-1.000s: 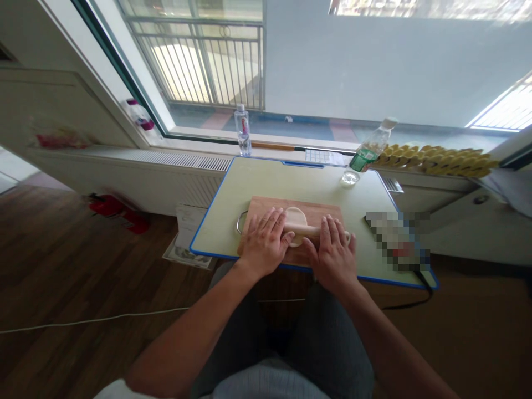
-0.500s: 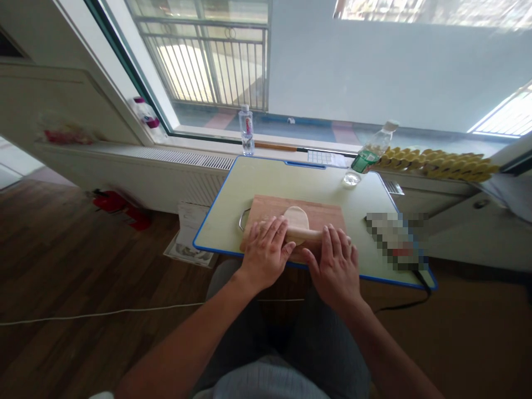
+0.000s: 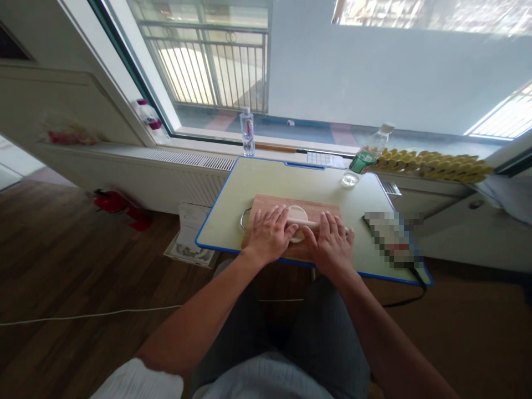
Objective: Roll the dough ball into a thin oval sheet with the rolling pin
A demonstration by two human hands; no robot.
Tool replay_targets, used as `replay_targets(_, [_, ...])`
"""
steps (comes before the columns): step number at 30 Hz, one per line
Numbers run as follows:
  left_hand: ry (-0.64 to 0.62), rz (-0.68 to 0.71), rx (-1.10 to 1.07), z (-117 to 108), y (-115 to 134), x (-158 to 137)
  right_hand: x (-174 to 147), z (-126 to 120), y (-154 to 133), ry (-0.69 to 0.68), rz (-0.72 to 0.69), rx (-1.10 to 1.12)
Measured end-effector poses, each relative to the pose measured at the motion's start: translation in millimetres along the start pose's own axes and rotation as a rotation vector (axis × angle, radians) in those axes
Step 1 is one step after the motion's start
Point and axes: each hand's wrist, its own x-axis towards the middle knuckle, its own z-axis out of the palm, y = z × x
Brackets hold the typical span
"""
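A pale wooden rolling pin (image 3: 312,225) lies crosswise over a round, flat piece of dough (image 3: 298,213) on a wooden cutting board (image 3: 307,252). My left hand (image 3: 271,233) is on the left end of the pin, fingers laid over it, with the thumb near the dough. On the right end rests my right hand (image 3: 331,242), its fingers bent over the wood and its thumb pointing inward. Both hands hide the ends of the pin in part. The pin covers a strip of the dough, which shows on either side of it.
The board lies on a small blue-edged table (image 3: 266,176). A green-labelled bottle (image 3: 363,159) stands at its back right, and a blurred-out object (image 3: 390,238) lies at right. Another bottle (image 3: 247,133) is by the window. A fire extinguisher (image 3: 124,209) lies on the floor at left.
Both hands and the rolling pin have moved a little forward over the dough, away from my body. The near part of the board shows more now.
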Motion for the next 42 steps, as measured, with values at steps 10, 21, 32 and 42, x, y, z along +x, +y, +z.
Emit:
replay_targets(10, [0.014, -0.057, -0.054, -15.6, -7.2, -3.1, -1.0, -21.4, 7.8, -0.053, 0.027, 0.047])
replay_targets(21, [-0.094, -0.155, 0.003, 0.9, -30.9, 72.4, 64.2, -20.4, 3.3, -0.054, 0.067, 0.035])
replay_targets(32, [-0.036, -0.093, 0.051, 0.0, -18.0, 13.8, 8.5, -12.7, 4.7, 0.054, 0.090, -0.008])
replay_targets(42, [-0.001, -0.089, 0.054, -0.7, -17.5, 20.4, 5.2, -9.6, 5.9, 0.082, 0.063, -0.011])
